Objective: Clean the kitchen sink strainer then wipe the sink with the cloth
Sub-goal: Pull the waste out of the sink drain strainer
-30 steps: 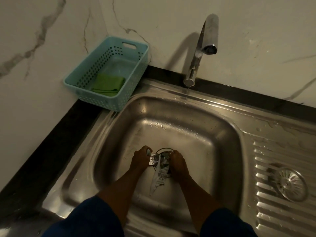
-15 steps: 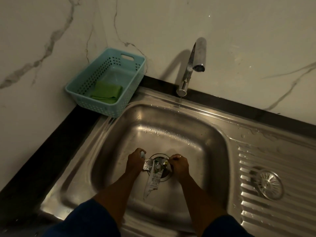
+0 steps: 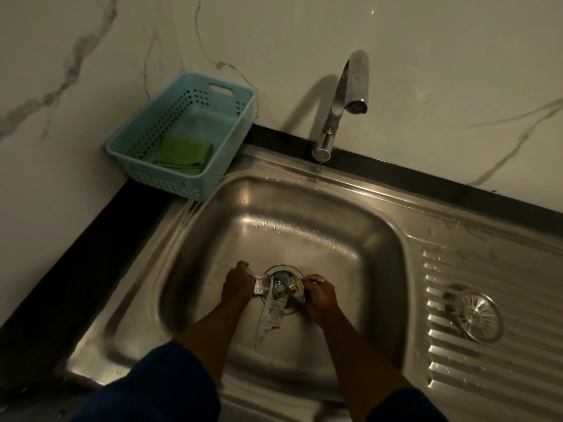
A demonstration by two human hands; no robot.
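Closest to me, two dark blue sleeves (image 3: 158, 388) are leaning over the near edge of the sink (image 3: 304, 233), and both bare forearms are reaching down into the basin. The left hand (image 3: 236, 284) is curling its fingers tight and pinching the left end of a bunch of wrapper scraps (image 3: 274, 306). The right hand (image 3: 320, 295) is doing the same at the right end, with its fingers bent in around the crumpled foil and a ring (image 3: 323, 280) showing on one of them. The scraps are stretching between the two hands right over the open drain hole (image 3: 285, 269) in the middle of the basin floor, and one long printed strip is trailing down toward the near wall of the basin. Water drops are sitting on the far slope of the basin.

Off to the right, the strainer (image 3: 476, 315) is lying on the ribbed drainboard (image 3: 518, 376), well apart from the hands.

Farther back, a light blue basket (image 3: 143, 175) is sitting at the sink's far left corner, against the marble wall (image 3: 426, 56), and the folded green cloth (image 3: 184, 153) is lying inside it. The tap (image 3: 338, 105) is standing on the far edge, its spout hanging over the basin's far rim.
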